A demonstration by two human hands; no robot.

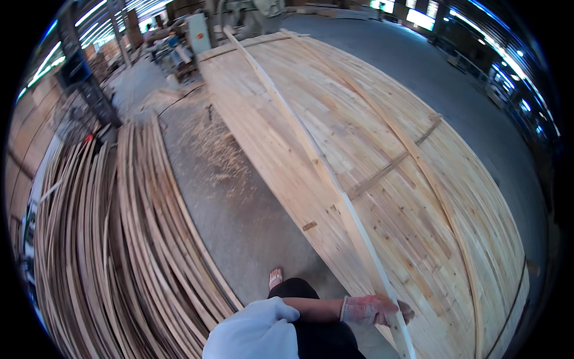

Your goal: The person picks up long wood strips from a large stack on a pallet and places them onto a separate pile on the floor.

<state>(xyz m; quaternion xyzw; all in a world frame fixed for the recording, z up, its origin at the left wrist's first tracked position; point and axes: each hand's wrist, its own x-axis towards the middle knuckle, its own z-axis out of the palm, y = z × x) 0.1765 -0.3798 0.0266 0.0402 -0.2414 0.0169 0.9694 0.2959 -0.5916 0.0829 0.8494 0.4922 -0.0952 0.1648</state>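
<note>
My left hand (376, 310) wears a pale glove stained reddish, with its fingertips bare. It is closed around the near end of a long, thin wooden strip (327, 173). The strip runs away from me along a large panel of joined pale boards (281, 179), its pale narrow edge showing. My left arm reaches across my dark trousers, out of a white sleeve. Further right, a second long strip (412, 146) lies along the panel. My right hand is not in view.
Long narrow wooden strips (161, 227) lie in stacks on the left floor. Wood shavings (218, 152) are scattered between stacks and panel. A dark cable (179, 99) crosses the floor near machinery at the back. A crosswise batten (379, 175) lies on the panel.
</note>
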